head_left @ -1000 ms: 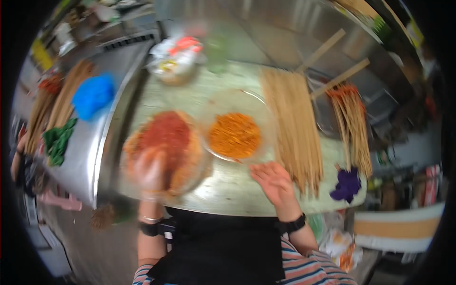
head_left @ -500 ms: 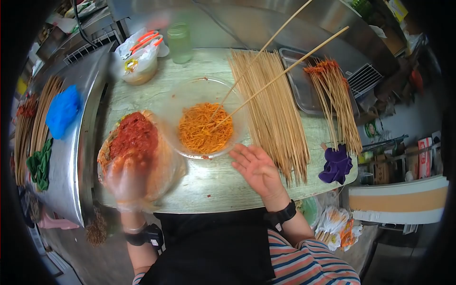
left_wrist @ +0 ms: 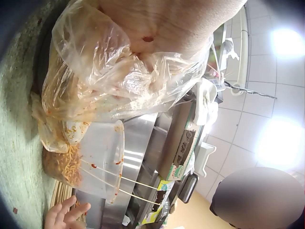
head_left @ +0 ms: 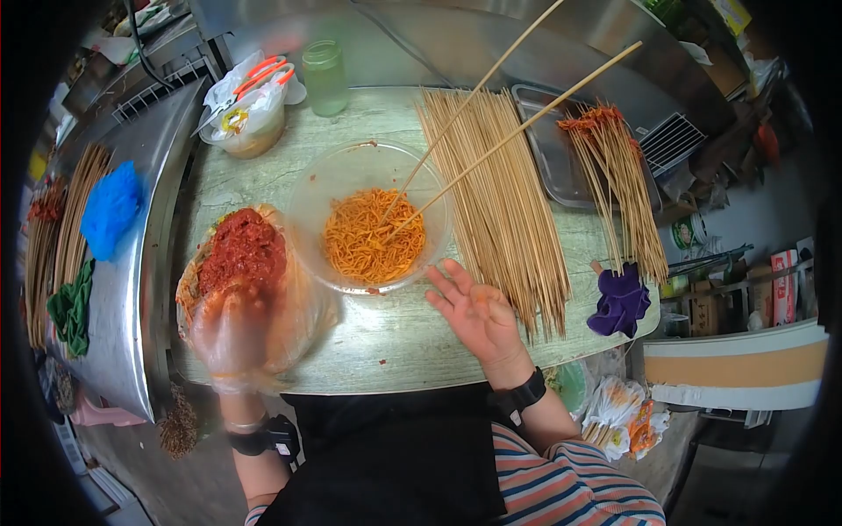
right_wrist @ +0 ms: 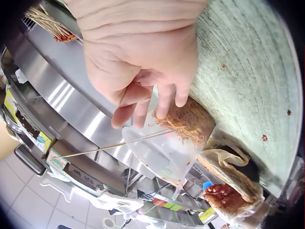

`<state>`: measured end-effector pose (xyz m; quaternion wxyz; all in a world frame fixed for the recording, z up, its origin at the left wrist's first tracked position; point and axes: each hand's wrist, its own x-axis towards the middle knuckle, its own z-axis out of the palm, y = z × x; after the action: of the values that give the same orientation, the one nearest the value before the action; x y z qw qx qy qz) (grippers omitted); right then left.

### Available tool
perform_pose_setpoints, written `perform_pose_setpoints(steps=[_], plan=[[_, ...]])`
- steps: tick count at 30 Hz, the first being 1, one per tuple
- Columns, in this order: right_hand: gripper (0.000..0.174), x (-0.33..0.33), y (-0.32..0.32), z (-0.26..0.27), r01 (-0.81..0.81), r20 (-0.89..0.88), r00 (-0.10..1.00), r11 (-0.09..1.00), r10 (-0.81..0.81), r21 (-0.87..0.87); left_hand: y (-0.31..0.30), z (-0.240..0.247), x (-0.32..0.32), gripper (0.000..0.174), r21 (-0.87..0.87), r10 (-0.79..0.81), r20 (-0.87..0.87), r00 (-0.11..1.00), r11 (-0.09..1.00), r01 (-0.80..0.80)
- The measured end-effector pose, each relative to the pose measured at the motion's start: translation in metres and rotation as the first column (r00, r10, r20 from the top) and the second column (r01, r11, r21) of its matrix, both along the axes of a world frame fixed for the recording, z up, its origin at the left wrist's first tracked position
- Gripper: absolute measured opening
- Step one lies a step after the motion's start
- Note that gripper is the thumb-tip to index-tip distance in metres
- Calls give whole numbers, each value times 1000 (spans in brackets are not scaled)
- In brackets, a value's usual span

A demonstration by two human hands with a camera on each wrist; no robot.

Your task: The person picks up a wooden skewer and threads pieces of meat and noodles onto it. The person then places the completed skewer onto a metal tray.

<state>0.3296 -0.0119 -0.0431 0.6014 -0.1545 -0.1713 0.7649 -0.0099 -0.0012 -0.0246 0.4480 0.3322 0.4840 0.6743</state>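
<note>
Plastic (head_left: 303, 324) is covering the left hand (head_left: 232, 326) at the red paste's (head_left: 244, 254) six o'clock; can't tell if it's gripping. Paste is sitting at the bowl's (head_left: 309, 197) eight, orange strands (head_left: 373, 237) are filling its bottom, right hand (head_left: 484, 317) is facing palm-up near four, fingers loosely spread.

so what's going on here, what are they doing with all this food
A person's left hand, covered in clear plastic, is at the near edge of some red mash; its grip is hard to make out. Their right hand is palm up near the clear bowl, apparently holding nothing. Orange strands lie in the bowl, with two long sticks leaning in. Bare skewers lie right of it, and red-tipped skewers lie farther right.
</note>
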Motion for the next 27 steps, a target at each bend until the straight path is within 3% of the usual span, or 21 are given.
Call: perform_pose_setpoints(steps=[6, 12, 24, 27], plan=[[31, 3, 0, -4, -23, 0, 1000, 998, 23, 58, -1, 2, 3, 24, 14, 34, -19, 999, 999, -34], [29, 1, -1, -2, -23, 0, 1000, 998, 23, 55, -1, 10, 13, 23, 21, 63, -174, 983, 998, -60], [26, 3, -1, -4, 24, -32, 999, 1000, -23, 13, 0, 12, 14, 23, 31, 41, -94, 995, 999, -39], [26, 3, -1, -3, 39, -33, 999, 999, -39, -14, -1, 7, 9, 23, 29, 50, -180, 982, 999, -45]])
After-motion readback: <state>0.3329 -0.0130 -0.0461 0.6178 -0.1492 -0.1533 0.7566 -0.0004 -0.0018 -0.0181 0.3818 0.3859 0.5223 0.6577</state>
